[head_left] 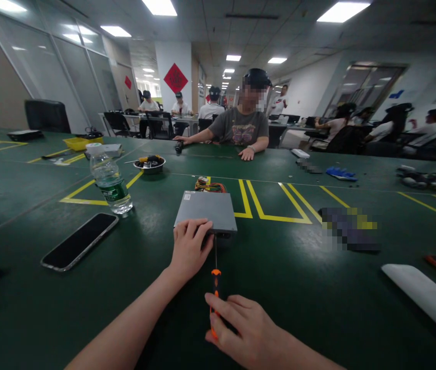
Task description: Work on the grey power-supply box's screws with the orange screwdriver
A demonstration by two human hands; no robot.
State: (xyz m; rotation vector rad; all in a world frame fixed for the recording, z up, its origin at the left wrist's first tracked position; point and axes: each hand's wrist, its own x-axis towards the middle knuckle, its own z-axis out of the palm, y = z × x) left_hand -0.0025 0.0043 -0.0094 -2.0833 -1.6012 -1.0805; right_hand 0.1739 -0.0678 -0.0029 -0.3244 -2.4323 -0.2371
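Note:
A grey metal computer power supply (210,205) lies flat on the green table in front of me. A bundle of coloured wires (212,186) comes out of its far side. My left hand (190,241) grips its near left corner, fingers on the top and thumb against the front face. Between thumb and fingers, my right hand (241,321) holds an orange and black screwdriver (216,280) by the handle. The shaft points away from me, and its tip reaches the near face of the power supply. Whether the tip sits in a screw cannot be made out.
Left of the power supply stand a water bottle (112,180) and a phone (81,241). Beyond are a metal bowl (150,167) with tools and a yellow tray (81,143). A white object (425,298) lies at right. Across the table sits a person (241,128).

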